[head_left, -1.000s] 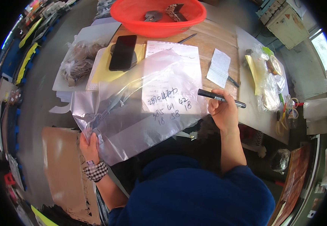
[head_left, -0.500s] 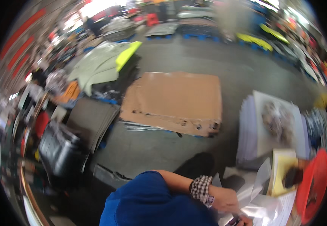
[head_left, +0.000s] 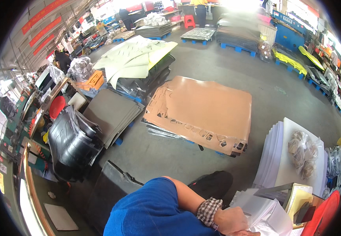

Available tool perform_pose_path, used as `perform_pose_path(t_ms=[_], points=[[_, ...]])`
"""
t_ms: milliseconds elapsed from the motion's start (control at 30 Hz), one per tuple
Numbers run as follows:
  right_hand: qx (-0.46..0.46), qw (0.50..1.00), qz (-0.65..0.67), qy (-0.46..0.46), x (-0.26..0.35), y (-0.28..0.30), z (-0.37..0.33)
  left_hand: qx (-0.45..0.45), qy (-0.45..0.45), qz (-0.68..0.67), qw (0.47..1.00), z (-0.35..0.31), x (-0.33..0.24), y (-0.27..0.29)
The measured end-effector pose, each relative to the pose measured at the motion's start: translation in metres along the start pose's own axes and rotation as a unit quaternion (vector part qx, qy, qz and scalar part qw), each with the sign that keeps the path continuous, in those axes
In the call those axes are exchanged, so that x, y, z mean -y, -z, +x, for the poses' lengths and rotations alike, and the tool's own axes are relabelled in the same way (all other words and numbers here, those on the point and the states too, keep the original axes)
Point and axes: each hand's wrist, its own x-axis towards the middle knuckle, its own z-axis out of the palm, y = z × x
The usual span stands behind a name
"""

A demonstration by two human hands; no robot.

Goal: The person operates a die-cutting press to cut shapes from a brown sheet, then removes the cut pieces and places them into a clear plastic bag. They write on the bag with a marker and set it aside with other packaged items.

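My left arm, in a blue short sleeve with a black-and-white checked cuff [head_left: 209, 212] at the wrist, reaches across the bottom of the view. My left hand [head_left: 231, 220] is closed, its fingers curled down and mostly hidden, so what they hold cannot be made out. It is beside a stack of clear plastic bags or sheets [head_left: 270, 214]. A sliver of skin at the lower edge below it looks like my right hand [head_left: 246, 233]; its fingers are cut off by the frame. Right of the plastic, a dark object [head_left: 305, 213] lies on yellowish paper [head_left: 301, 196].
A red round stool or lid [head_left: 327, 214] stands at the lower right. Behind it, white sheets [head_left: 270, 157] carry a bag of brown parts [head_left: 303, 151]. Brown cut sheets [head_left: 209, 106] sit on a pallet ahead. Black moulded sheets [head_left: 70, 145] and grey sheets [head_left: 111, 112] are at left.
The view has swung, so the pallets sit lower and further right. My left hand stays by the plastic; the right-hand fingers and the small dark thing at them have mostly left the frame.
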Motion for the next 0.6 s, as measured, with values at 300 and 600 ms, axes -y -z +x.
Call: perform_pose_path(t_ms=[300,600], points=[[-0.098,0.992,-0.025,0.08,0.048,0.019,0.018,0.125,0.095,-0.071,0.985,0.026,0.026,0.0],[-0.194,0.957,-0.142,0.16,0.041,0.05,0.036,-0.097,0.335,-0.319,0.881,-0.027,0.089,0.063]])
